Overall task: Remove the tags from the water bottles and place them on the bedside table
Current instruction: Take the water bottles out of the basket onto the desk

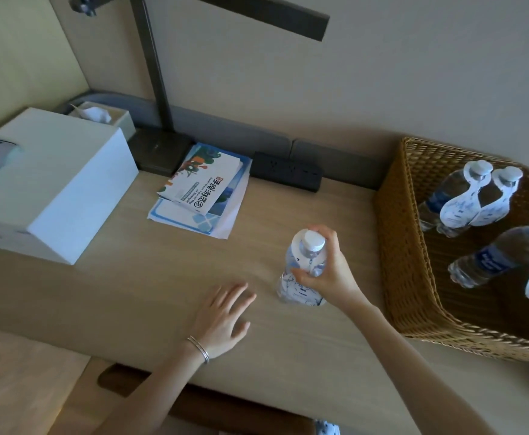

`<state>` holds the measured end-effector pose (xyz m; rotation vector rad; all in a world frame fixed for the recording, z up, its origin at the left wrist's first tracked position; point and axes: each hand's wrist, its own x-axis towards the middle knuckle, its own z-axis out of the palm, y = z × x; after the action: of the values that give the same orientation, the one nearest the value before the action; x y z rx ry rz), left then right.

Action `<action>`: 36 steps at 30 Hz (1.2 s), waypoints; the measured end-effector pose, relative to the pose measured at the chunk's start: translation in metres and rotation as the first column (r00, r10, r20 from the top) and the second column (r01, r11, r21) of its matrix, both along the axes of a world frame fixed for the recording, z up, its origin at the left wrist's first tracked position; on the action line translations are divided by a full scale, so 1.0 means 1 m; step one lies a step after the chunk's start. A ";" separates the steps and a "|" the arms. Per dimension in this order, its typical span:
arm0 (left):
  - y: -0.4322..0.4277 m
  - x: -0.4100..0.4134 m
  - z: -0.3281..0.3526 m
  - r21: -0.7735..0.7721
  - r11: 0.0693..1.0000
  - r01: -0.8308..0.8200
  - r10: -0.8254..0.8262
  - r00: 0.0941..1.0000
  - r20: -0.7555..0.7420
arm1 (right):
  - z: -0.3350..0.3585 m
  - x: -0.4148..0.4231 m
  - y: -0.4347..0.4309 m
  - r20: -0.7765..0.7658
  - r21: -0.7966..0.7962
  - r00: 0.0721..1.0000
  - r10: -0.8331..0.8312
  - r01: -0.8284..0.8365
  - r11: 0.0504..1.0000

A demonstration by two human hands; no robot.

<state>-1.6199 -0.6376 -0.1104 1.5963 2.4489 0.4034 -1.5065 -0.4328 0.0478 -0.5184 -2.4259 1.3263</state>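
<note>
Your left hand lies nearest, palm down and fingers spread flat on the bedside table, holding nothing; two thin bangles circle its wrist. Just to the right of it, your right hand is wrapped around the neck and shoulder of a water bottle that stands upright on the table top, thumb on the near side and fingers curled behind the white cap. That bottle's paper tag hangs from its neck down the front, below your thumb.

Right of the held bottle sits a wicker basket, its near wall just beside your right wrist. Inside it three more bottles stand tilted: one toward the front, partly cut off by the frame edge, and two close together behind it. Each wears a white tag over its cap and neck.

Left of the held bottle and well apart from it, a large white box rests on the table. Beyond the bottle, toward the wall, a stack of printed leaflets lies flat. Behind the leaflets stand the dark base of a desk lamp and a black socket strip, with a tissue box in the far corner.
</note>
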 end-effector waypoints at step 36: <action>0.014 -0.012 -0.015 0.233 0.970 -0.066 0.060 0.998 0.032 | 0.013 -0.073 0.071 0.115 0.669 0.931 0.348 -0.331 0.665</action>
<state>-1.6319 -0.6239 -0.1250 1.5897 2.5168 0.7426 -1.5794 -0.3621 0.0610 0.1656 -2.8272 0.4242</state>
